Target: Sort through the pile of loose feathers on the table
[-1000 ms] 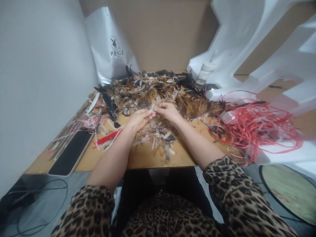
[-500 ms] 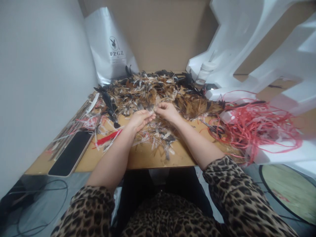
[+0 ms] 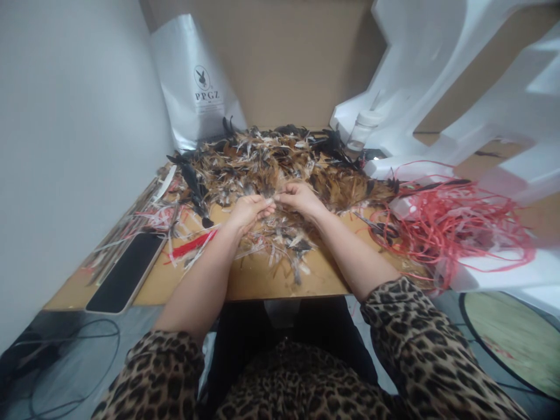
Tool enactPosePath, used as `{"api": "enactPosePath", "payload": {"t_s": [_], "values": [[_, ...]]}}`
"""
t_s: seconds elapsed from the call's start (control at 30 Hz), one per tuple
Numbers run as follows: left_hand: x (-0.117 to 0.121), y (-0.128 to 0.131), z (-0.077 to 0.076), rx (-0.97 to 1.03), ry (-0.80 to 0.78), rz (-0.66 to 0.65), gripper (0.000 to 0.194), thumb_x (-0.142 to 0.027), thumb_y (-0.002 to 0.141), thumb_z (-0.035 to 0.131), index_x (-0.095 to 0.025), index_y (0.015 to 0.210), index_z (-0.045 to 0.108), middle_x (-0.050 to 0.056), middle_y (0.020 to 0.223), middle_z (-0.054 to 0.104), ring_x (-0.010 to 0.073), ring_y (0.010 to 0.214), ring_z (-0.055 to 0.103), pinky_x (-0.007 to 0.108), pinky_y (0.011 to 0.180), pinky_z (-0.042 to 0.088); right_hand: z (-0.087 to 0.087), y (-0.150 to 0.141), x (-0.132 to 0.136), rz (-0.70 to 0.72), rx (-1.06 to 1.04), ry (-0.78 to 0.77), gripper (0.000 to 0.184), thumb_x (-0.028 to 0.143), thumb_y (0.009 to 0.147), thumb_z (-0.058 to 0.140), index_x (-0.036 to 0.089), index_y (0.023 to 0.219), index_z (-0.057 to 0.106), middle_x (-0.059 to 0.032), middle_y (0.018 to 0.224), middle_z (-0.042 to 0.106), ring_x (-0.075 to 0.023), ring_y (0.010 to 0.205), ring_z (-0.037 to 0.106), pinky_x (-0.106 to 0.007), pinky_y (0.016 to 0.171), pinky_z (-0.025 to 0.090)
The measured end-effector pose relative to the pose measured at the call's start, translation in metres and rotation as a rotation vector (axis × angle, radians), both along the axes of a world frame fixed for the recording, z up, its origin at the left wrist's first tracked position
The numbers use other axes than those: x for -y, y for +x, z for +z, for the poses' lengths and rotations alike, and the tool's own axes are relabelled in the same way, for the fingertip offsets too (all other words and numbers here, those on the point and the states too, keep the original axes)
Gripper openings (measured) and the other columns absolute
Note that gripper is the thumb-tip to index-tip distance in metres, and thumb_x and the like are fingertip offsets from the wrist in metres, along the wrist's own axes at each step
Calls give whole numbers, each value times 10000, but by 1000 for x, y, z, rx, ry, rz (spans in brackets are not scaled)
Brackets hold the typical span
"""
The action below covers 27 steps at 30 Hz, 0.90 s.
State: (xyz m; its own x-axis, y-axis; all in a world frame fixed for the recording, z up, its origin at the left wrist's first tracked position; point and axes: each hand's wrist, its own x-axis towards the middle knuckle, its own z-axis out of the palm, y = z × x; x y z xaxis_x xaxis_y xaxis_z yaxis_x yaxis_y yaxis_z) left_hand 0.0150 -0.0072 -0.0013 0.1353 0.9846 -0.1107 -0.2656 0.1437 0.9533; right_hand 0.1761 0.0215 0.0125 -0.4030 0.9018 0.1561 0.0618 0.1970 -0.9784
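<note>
My left hand [image 3: 250, 213] is closed in a pinch on brown feathers [image 3: 265, 182], which fan out above its fingertips with greyish fluff at the base. Close against it, thumb and forefinger of my right hand [image 3: 300, 199] are pinched together at the same spot. Whatever the right fingers grip is too small to make out. Just beyond both hands spreads a large heap of brown, black and white feathers [image 3: 289, 149]. Below them, loose feather scraps and pale strips [image 3: 294, 248] lie on the wooden tabletop [image 3: 262, 283].
On the left are a phone [image 3: 125, 274], thin sticks [image 3: 125, 236] and a red strip [image 3: 192, 244]. Scissors [image 3: 382, 230] and a tangle of red ribbon [image 3: 468, 224] lie right. Behind stand a white bag [image 3: 196, 76] and a clear bottle [image 3: 363, 129].
My right hand has tilted slightly and its fingers sit closer to the left fingertips. The left fingers have curled in a little. Everything else stays in place.
</note>
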Motion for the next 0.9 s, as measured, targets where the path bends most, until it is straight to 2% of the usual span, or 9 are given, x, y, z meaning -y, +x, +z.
{"api": "enactPosePath", "payload": {"t_s": [0.1, 0.17, 0.27, 0.43, 0.57, 0.73, 0.83, 0.9], "values": [[-1, 0, -2, -13, 16, 2, 97, -150, 666, 667, -62, 666, 625, 74, 650, 652, 62, 538, 586, 142, 537, 460, 1, 0, 2, 14, 21, -1, 248, 368, 614, 655, 135, 647, 576, 32, 559, 527, -61, 493, 408, -206, 506, 322], [-2, 0, -4, -43, 28, -5, 101, -158, 661, 670, -65, 666, 630, 76, 649, 654, 71, 542, 592, 153, 539, 464, 1, -1, 2, -28, 40, 26, 262, 383, 611, 657, 139, 606, 563, 36, 534, 505, -64, 488, 398, -209, 499, 312], [-3, 1, -6, -122, 64, -20, 130, -186, 649, 683, -67, 673, 640, 89, 662, 662, 85, 529, 591, 184, 536, 472, -1, -2, 1, -76, 71, 95, 290, 397, 616, 650, 144, 541, 528, 41, 507, 468, -68, 493, 386, -213, 496, 299], [-2, 2, -6, -186, 58, -48, 175, -240, 650, 684, -74, 693, 649, 117, 727, 679, 105, 539, 602, 216, 535, 477, -1, -2, 0, -65, 105, 212, 353, 410, 644, 623, 150, 481, 448, 52, 497, 394, -61, 497, 334, -213, 496, 267], [-1, 2, -6, -188, 48, -92, 196, -264, 653, 682, -76, 703, 654, 122, 746, 681, 106, 537, 601, 218, 526, 471, -4, -3, 0, -76, 82, 170, 381, 431, 633, 624, 153, 482, 414, 60, 502, 352, -54, 493, 298, -213, 489, 240], [-1, 1, -5, -204, 44, -131, 178, -260, 669, 665, -83, 667, 646, 96, 657, 666, 97, 498, 582, 210, 508, 461, -6, -4, 0, -47, 31, 66, 351, 433, 615, 627, 150, 518, 442, 62, 519, 380, -55, 500, 319, -209, 504, 262], [0, 2, -2, -263, 54, -116, 145, -215, 696, 628, -89, 624, 634, 78, 601, 648, 97, 466, 571, 209, 485, 453, 1, -4, 4, -35, 105, 53, 333, 429, 618, 622, 149, 537, 461, 61, 520, 385, -58, 501, 327, -209, 503, 265], [1, 3, -1, -300, 55, -106, 139, -175, 708, 598, -88, 604, 628, 68, 565, 633, 97, 450, 566, 206, 472, 449, 6, -5, 7, -76, 189, 86, 353, 420, 615, 629, 157, 513, 417, 66, 501, 339, -54, 489, 295, -208, 478, 233]]}}
